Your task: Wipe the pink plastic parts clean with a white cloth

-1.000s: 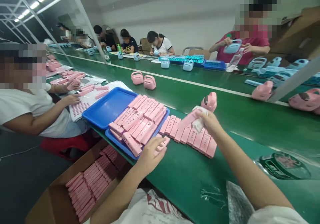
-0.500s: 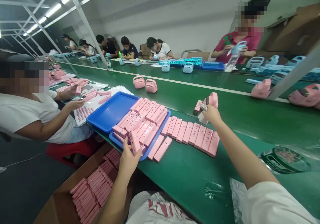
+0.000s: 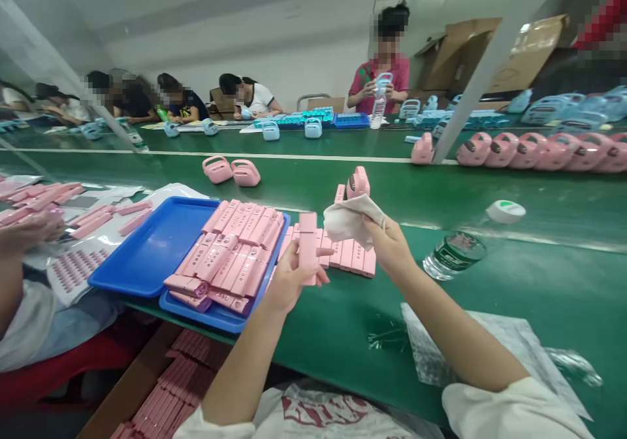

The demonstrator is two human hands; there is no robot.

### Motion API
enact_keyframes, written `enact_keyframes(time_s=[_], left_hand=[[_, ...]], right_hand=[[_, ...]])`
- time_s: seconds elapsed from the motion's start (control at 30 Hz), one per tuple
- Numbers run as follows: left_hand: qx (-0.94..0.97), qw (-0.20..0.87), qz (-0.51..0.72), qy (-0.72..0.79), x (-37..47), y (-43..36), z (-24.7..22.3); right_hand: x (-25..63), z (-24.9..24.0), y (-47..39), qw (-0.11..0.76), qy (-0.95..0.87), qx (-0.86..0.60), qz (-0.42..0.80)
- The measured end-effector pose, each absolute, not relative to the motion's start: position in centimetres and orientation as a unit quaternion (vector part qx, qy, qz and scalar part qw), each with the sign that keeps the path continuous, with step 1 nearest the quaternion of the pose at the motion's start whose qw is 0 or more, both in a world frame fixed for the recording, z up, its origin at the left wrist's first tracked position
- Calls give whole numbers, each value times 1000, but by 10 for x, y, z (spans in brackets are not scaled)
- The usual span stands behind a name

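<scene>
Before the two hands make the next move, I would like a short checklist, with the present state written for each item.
1. Left hand has a grip on the pink rectangular plastic bar: ok, held up on end.
2. Right hand has the white crumpled cloth: ok, held.
3. Cloth apart from the held bar: ok, a gap shows.
4. Held bar's far side clean: cannot tell, it faces away.
5. Pink bars in the shallow blue plastic tray lie in one layer: not ok, they are piled.
6. Clear plastic bottle tightly capped: cannot tell; its white cap is on.
</scene>
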State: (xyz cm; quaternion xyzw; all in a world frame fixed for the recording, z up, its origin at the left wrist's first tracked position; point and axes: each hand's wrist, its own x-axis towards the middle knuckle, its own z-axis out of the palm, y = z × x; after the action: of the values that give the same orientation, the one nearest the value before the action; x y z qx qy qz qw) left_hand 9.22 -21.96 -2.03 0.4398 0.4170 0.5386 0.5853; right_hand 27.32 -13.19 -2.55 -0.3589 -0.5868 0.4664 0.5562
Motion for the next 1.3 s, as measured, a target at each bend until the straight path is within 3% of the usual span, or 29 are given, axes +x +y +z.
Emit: enact_keyframes(time_s=[0.17, 0.4, 0.57, 0.73, 0.83, 0.93, 1.03, 1.17, 1.3], left_hand=[[445, 610, 541, 371, 130, -188, -31], [376, 669, 523, 370, 127, -189, -53], [440, 646, 495, 378, 130, -189, -68], [440, 632, 498, 398, 135, -188, -71], [452, 628, 491, 400, 134, -191, -67], [477, 601, 482, 423, 134, -196, -63], [488, 594, 474, 429, 133, -198, -62], [474, 619, 474, 408, 136, -195, -64], [442, 608, 526, 398, 137, -195, -70]], right_hand=[[278, -32, -161, 556, -711, -315, 292], [267, -71, -174, 372, -914, -160, -2], [275, -75, -149, 426, -870, -247, 23], [270, -82, -155, 404, -898, -176, 4], [280, -75, -141, 490, -797, -319, 151], [298, -63, -121, 566, -541, -509, 357], [309, -53, -117, 580, -420, -536, 448], [302, -49, -140, 563, -556, -486, 370], [280, -61, -165, 481, -818, -303, 88]])
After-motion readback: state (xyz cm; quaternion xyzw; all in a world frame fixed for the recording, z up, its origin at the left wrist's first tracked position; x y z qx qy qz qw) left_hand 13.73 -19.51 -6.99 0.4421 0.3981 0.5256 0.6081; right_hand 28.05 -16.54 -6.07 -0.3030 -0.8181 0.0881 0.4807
